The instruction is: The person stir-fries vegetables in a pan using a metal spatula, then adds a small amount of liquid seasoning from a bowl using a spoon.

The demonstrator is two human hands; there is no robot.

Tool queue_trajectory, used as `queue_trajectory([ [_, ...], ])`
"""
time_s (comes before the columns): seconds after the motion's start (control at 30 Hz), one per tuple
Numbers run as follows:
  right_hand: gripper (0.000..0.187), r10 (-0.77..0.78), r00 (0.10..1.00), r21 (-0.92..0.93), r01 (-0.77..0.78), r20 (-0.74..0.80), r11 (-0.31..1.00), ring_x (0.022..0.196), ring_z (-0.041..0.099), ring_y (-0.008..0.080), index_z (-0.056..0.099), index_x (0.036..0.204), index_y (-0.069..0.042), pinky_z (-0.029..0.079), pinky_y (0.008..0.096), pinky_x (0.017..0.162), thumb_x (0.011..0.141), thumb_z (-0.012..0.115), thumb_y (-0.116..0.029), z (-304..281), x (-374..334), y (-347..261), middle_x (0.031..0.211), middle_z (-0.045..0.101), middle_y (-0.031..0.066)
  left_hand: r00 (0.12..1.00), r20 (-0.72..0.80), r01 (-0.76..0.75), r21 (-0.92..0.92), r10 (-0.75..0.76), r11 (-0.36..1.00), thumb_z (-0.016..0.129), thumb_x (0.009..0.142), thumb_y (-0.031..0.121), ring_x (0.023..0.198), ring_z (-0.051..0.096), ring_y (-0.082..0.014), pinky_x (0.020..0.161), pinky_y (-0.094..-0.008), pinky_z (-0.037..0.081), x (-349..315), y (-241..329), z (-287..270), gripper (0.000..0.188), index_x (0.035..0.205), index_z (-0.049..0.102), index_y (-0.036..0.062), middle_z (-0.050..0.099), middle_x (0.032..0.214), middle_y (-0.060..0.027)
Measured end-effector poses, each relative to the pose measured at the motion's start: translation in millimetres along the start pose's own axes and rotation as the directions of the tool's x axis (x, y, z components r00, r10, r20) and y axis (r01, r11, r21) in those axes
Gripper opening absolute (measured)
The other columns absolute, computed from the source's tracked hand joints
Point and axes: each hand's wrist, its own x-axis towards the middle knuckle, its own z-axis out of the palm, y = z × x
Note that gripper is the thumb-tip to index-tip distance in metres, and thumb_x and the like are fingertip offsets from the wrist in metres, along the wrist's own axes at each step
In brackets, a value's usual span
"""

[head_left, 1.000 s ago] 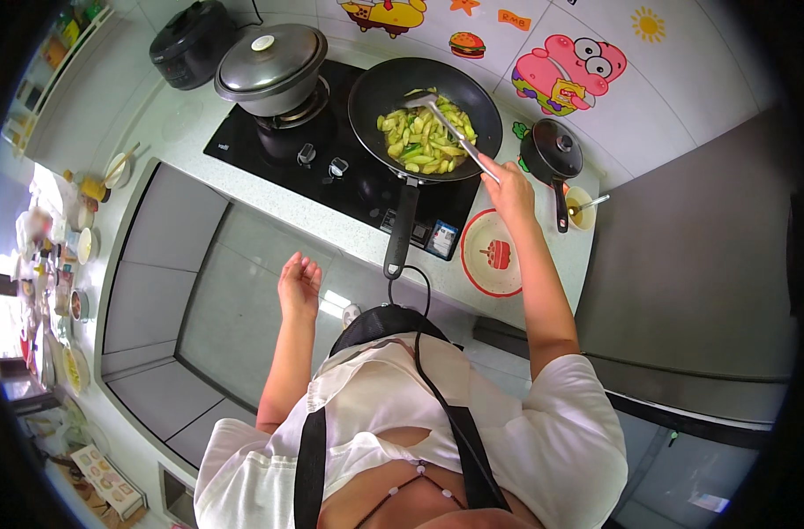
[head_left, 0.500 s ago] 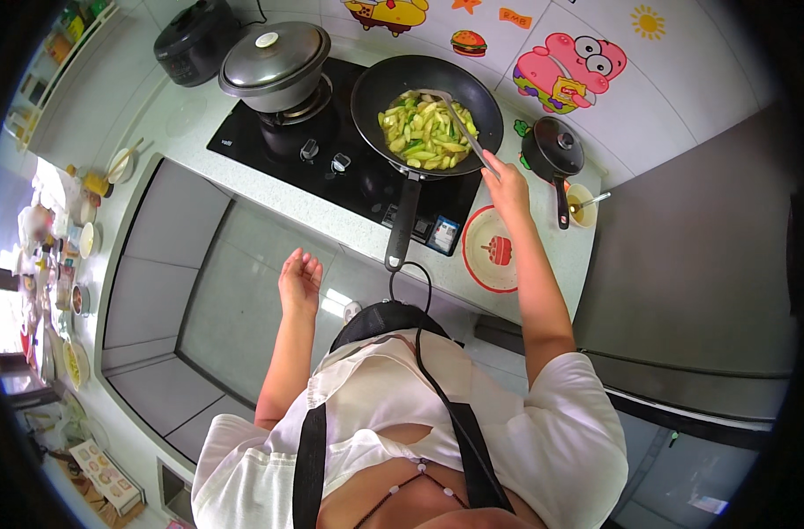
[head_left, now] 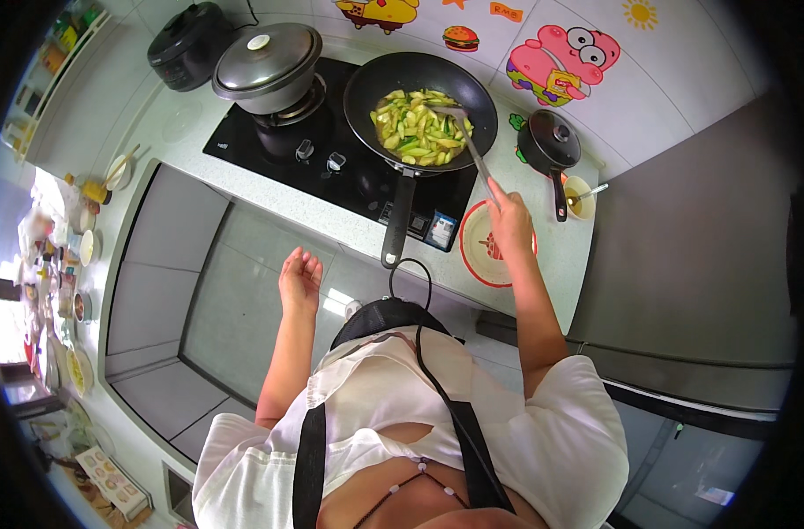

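Note:
My right hand (head_left: 511, 220) is closed round the handle of a spatula (head_left: 478, 159), whose blade reaches into the food at the right side of a black frying pan (head_left: 469, 78). Cut green vegetable pieces (head_left: 412, 132) lie in the pan with some liquid. The pan sits on the right burner, and its long black handle (head_left: 399, 220) points toward me. My left hand (head_left: 301, 280) hangs in the air in front of the counter, away from the pan, fingers loosely curled but apart, holding nothing. Beneath my right hand is a red-rimmed plate (head_left: 474, 256), partly covered by it.
A lidded grey pot (head_left: 269, 75) stands on the left burner of the black cooktop (head_left: 243, 137). Behind it is a dark rice cooker (head_left: 188, 48). To the right are a small lidded black saucepan (head_left: 550, 145) and a bowl with a spoon (head_left: 578, 201). Dishes crowd the left counter.
My right hand has come back toward me, over the plate, drawing the spatula blade from the pan's far side nearer. My left hand has stayed put. The view has shifted slightly.

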Motion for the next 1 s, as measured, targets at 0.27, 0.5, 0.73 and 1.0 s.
queue_trajectory([
  [0.27,0.038,-0.006,0.996,0.117,-0.004,0.084,0.993,0.066,0.055,0.0270,0.056,0.114,-0.024,0.044,0.0378,0.060,0.078,0.058,-0.015,-32.2,-45.9,-6.2,0.073,0.050,0.0102,1.000,0.024,0.004,-0.013,-0.003,1.000,0.050,0.085,0.015,0.076,0.056,-0.0145,0.070,-0.0279,0.049,2.8,3.6,8.5,0.021,0.104,0.052,0.0064,0.055,0.084,-0.0019],
  [0.5,0.033,-0.015,0.993,-0.111,0.028,0.117,0.993,0.066,0.054,0.0284,0.059,0.109,-0.022,0.043,0.0385,0.060,0.077,0.059,-0.015,-97.7,-33.9,-18.7,0.071,0.049,0.0111,1.000,0.024,0.013,-0.045,-0.012,0.999,0.050,0.086,0.015,0.075,0.057,-0.0148,0.070,-0.0280,0.049,4.6,-0.4,-2.7,0.020,0.104,0.052,0.0064,0.056,0.084,-0.0020],
  [0.73,0.031,-0.058,0.992,-0.097,0.068,0.109,0.993,0.068,0.055,0.0300,0.059,0.109,-0.022,0.043,0.0390,0.061,0.078,0.058,-0.017,-57.2,-5.5,-17.9,0.072,0.050,0.0129,1.000,0.011,0.013,-0.042,-0.013,0.999,0.050,0.085,0.014,0.076,0.057,-0.0147,0.071,-0.0281,0.049,0.4,2.0,1.9,0.019,0.102,0.053,0.0066,0.056,0.084,-0.0019],
  [1.0,0.031,-0.002,0.995,-0.040,0.006,0.105,0.999,0.069,0.055,0.0297,0.059,0.109,-0.020,0.044,0.0384,0.063,0.079,0.057,-0.017,-87.0,-10.2,-21.6,0.073,0.052,0.0120,1.000,-0.006,-0.008,-0.071,0.007,0.997,0.048,0.086,0.015,0.077,0.056,-0.0152,0.071,-0.0287,0.049,0.0,1.9,-9.7,0.020,0.104,0.052,0.0066,0.056,0.085,-0.0023],
])
